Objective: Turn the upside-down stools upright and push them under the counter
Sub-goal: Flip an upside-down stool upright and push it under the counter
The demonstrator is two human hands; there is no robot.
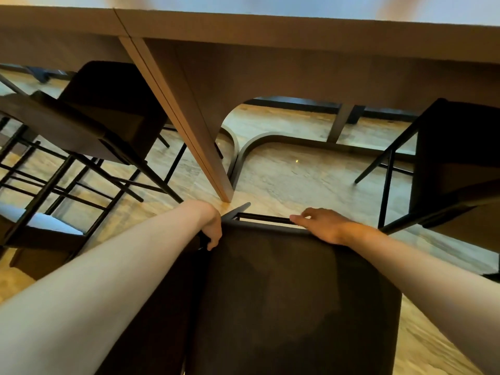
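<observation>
Both hands on a dark stool before the counter.
The counter (270, 31) spans the top, its surface blurred. The stool (284, 293) fills lower centre, its legs mostly hidden. Left hand (212, 228) curls over its left edge; right hand (322, 226) lies over the far edge, fingertips hidden, grasp unclear.

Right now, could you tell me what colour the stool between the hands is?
Dark brown stool, black frame; head view.
</observation>
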